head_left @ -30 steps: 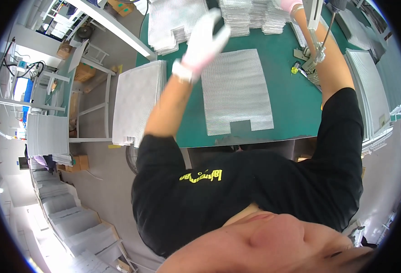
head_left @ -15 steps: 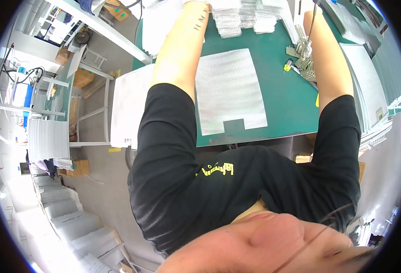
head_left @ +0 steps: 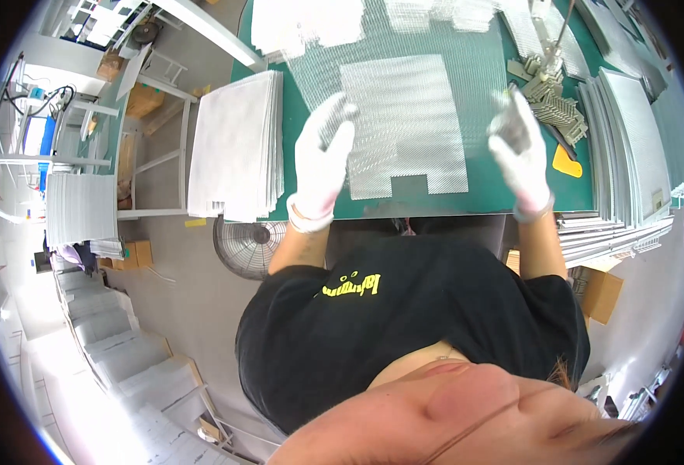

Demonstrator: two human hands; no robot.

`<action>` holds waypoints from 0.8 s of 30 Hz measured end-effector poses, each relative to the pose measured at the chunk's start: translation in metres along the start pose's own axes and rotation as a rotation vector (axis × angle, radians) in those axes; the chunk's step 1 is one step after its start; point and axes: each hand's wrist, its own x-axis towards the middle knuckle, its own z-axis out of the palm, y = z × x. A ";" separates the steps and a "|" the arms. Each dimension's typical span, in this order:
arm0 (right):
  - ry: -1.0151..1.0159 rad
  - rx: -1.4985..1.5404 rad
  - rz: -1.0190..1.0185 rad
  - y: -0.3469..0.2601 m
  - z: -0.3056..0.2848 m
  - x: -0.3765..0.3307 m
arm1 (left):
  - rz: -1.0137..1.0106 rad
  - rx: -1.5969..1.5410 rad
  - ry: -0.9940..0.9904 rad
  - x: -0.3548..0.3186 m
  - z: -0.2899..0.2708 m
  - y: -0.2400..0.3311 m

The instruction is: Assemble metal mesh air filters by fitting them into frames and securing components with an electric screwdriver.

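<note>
Both my hands wear white gloves and are raised above the green table (head_left: 350, 208). Between them spans a thin, see-through mesh sheet (head_left: 481, 93), smeared by motion. My left hand (head_left: 323, 159) grips its left edge, and my right hand (head_left: 519, 151) has its right edge, with blurred fingertips. Beneath it a silvery mesh sheet (head_left: 435, 159) lies flat, a rectangular notch cut in its near edge. To the right of my right hand are a heap of small metal clips (head_left: 559, 112) and a yellow-handled tool (head_left: 565, 161).
A stack of pale sheets (head_left: 233, 147) stands at the table's left side. More sheets (head_left: 629, 147) are stacked on the right. At the back lie piles of mesh (head_left: 307, 23). A floor fan (head_left: 253, 244) stands below the table's left edge, a cardboard box (head_left: 599, 294) at lower right.
My arms, stretched to the far side before, have drawn back toward me. The gloved hands now show, with a mesh sheet between them above the flat one.
</note>
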 end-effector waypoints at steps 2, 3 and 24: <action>-0.048 -0.401 -0.174 0.015 0.010 -0.026 | 0.020 0.058 0.021 -0.022 -0.008 -0.023; -0.044 -0.475 -0.135 0.011 0.017 -0.033 | -0.025 -0.035 0.060 -0.030 -0.010 -0.030; -0.062 -0.872 0.085 0.067 0.021 -0.038 | -0.108 0.949 -0.117 -0.019 0.002 -0.116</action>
